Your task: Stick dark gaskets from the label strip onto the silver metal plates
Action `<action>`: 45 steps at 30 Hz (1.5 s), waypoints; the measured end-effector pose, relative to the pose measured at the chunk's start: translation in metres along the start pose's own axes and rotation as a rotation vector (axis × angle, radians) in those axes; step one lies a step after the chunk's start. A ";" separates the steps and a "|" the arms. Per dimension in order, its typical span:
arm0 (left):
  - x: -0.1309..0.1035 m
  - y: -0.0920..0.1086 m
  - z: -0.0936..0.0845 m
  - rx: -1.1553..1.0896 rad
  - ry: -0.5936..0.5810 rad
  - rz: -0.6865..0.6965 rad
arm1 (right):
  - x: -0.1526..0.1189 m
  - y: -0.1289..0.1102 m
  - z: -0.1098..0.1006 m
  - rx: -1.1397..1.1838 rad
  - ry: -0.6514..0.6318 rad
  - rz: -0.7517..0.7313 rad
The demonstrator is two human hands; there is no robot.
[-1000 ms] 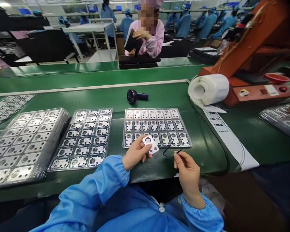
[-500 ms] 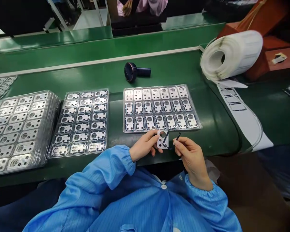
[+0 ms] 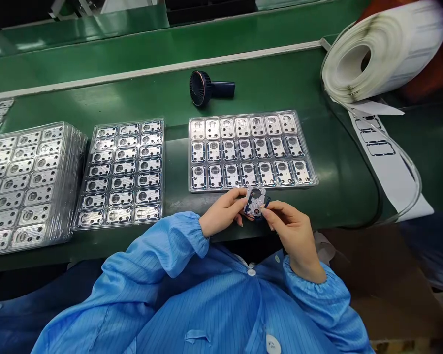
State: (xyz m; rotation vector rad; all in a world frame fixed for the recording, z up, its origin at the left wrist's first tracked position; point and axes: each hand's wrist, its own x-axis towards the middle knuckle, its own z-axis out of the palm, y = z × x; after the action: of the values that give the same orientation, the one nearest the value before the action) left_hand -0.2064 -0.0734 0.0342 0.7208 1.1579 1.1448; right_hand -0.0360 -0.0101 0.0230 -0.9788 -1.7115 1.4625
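My left hand (image 3: pixel 225 212) grips the left edge of a small silver plate (image 3: pixel 255 200) with a large round hole. At the plate's lower right, my right hand (image 3: pixel 290 228) pinches a thin dark strip (image 3: pixel 266 203), which meets the plate's edge. Just beyond both hands lies a clear tray (image 3: pixel 251 188) with rows of similar silver plates, many edged in dark blue. Another such tray (image 3: pixel 161 173) lies to the left, its plates turned sideways.
A tall stack of filled trays (image 3: pixel 72 184) stands at the left. A dark handheld fan (image 3: pixel 201 89) lies behind the centre tray. At the right, a white roll (image 3: pixel 378 51) trails a backing strip (image 3: pixel 395 184) with dark outlines, beside a cable.
The camera view has tilted downward. My right hand has brought the dark strip from beside the plate to its edge, and the plate has tilted.
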 end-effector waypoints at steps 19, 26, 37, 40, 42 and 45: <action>0.000 0.001 0.002 -0.034 0.049 -0.001 | -0.006 -0.008 0.000 -0.178 0.039 -0.119; 0.001 -0.002 0.002 -0.068 0.060 -0.014 | -0.005 -0.007 0.002 -0.185 0.015 -0.132; -0.001 0.000 0.004 -0.069 0.052 -0.023 | -0.005 -0.009 0.002 -0.242 0.020 -0.193; -0.001 0.000 0.003 -0.066 0.050 -0.024 | -0.005 -0.008 0.003 -0.253 0.022 -0.208; -0.001 0.000 0.004 -0.062 0.049 -0.026 | -0.005 -0.008 0.003 -0.259 0.026 -0.214; 0.000 0.000 0.004 -0.058 0.047 -0.027 | -0.005 -0.008 0.003 -0.261 0.026 -0.212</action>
State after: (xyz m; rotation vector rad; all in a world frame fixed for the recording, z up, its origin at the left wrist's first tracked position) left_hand -0.2028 -0.0733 0.0351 0.6351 1.1663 1.1734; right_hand -0.0371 -0.0161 0.0306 -0.9115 -1.9560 1.1070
